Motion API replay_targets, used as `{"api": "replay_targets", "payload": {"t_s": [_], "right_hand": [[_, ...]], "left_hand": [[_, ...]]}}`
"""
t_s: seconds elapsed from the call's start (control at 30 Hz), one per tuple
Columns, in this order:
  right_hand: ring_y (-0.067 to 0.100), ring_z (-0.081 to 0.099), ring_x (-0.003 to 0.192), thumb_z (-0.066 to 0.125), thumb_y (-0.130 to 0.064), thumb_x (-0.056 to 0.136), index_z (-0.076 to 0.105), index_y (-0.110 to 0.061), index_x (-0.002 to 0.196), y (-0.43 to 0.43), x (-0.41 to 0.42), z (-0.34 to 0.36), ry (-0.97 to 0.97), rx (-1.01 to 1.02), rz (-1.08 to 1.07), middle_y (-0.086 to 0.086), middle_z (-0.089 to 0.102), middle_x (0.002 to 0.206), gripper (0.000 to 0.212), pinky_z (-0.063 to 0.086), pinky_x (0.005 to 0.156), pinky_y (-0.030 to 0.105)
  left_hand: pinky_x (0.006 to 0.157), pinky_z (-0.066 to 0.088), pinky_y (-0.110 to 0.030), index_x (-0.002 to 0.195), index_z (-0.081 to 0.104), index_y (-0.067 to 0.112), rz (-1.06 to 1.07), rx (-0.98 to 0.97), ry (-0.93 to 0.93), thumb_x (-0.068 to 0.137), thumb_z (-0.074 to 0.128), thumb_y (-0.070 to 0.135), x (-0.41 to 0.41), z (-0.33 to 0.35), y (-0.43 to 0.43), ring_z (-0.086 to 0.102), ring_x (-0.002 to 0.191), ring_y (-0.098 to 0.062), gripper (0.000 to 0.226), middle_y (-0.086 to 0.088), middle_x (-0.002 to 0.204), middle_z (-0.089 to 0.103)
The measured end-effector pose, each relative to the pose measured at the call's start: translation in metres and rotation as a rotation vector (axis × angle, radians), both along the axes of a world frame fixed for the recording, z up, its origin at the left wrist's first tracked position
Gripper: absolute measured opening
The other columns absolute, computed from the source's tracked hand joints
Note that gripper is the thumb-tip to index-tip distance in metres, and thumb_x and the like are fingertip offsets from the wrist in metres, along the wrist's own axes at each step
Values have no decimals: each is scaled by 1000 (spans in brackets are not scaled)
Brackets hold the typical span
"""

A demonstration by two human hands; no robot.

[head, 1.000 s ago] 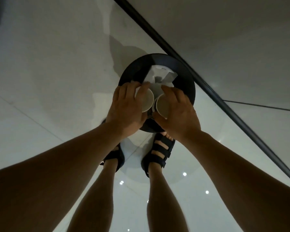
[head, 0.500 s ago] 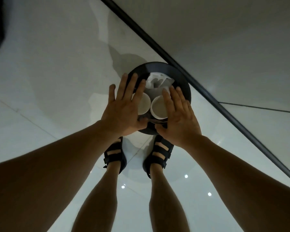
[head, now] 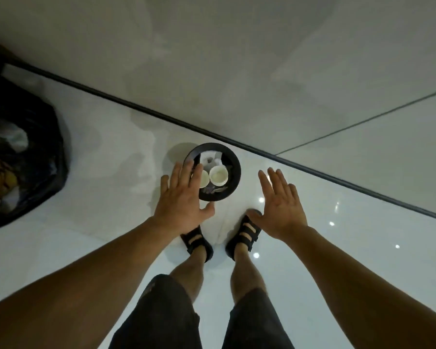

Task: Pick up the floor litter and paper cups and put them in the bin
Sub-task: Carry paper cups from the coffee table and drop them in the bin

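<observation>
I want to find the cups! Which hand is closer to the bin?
Left. The left hand overlaps the bin's near-left rim; the right hand hangs off to its right, apart.

bin [head: 233, 181]: black
paper cups [head: 218, 175]: white
sandals [head: 244, 235]: black
floor [head: 98, 152]: glossy white
bag [head: 35, 137]: black

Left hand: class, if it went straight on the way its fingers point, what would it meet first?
Probably the black bin: the left hand is open and overlaps its near rim, fingers aimed across the paper cups inside. Height above the rim is unclear.
</observation>
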State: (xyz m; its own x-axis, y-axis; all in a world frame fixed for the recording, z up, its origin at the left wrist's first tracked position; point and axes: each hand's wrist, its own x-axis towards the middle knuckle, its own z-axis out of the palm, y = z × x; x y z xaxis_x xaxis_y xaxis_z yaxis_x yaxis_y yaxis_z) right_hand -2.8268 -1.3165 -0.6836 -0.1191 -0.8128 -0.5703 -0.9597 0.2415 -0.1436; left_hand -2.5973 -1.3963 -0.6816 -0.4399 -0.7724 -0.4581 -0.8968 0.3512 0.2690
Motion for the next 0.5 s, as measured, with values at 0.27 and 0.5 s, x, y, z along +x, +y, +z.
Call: {"api": "replay_targets", "payload": {"t_s": [0.27, 0.5], "right_hand": [[23, -18, 149, 45, -64, 90, -11, -24, 154, 142, -26, 137, 38, -69, -391, 4, -13, 163, 94, 3, 121, 46], [24, -17, 149, 39, -66, 91, -12, -27, 154, 320, -39, 211, 92, -144, -696, 3, -15, 163, 90, 4, 121, 50]], "left_hand": [[117, 9, -52, 151, 3, 23, -326, -11, 60, 84, 43, 64, -76, 132, 64, -3, 147, -24, 89, 0, 160, -2], [117, 4, -49, 152, -1, 26, -663, -100, 47, 81, 34, 71, -166, 210, 188, -8, 146, -23, 90, 2, 160, -6]]}}
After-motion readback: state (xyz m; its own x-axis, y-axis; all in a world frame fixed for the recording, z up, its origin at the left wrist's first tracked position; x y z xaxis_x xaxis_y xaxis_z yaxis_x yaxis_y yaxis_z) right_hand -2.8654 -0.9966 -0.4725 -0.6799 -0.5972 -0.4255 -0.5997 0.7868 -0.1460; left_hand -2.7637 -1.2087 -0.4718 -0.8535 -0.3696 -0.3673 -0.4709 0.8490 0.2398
